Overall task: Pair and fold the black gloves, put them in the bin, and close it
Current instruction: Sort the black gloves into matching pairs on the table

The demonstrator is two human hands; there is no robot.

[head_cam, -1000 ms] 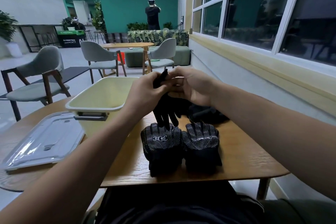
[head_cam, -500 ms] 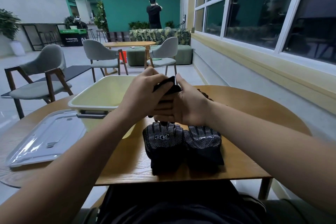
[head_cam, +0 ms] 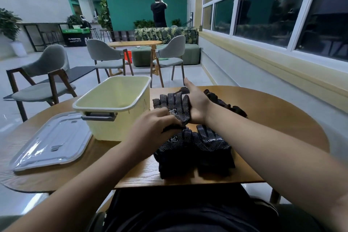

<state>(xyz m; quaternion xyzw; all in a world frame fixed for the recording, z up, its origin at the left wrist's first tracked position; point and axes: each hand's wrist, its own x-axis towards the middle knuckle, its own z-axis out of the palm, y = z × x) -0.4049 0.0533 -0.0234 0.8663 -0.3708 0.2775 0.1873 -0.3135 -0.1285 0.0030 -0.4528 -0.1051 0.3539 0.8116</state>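
Left hand (head_cam: 155, 128) grips glove (head_cam: 172, 102) — right hand (head_cam: 196, 104) touching.

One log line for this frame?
folding glove pair | left hand grips cuff | right hand presses flat | folded pairs on table | bin open | lid off

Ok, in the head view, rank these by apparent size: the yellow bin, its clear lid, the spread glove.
Largest, unranked: the yellow bin and the clear lid look about alike; the lid lies flat and nearer the camera.
Smallest: the spread glove, clearly.

Bare left hand (head_cam: 150, 130), bare right hand (head_cam: 197, 107), black lap clothing (head_cam: 178, 213)
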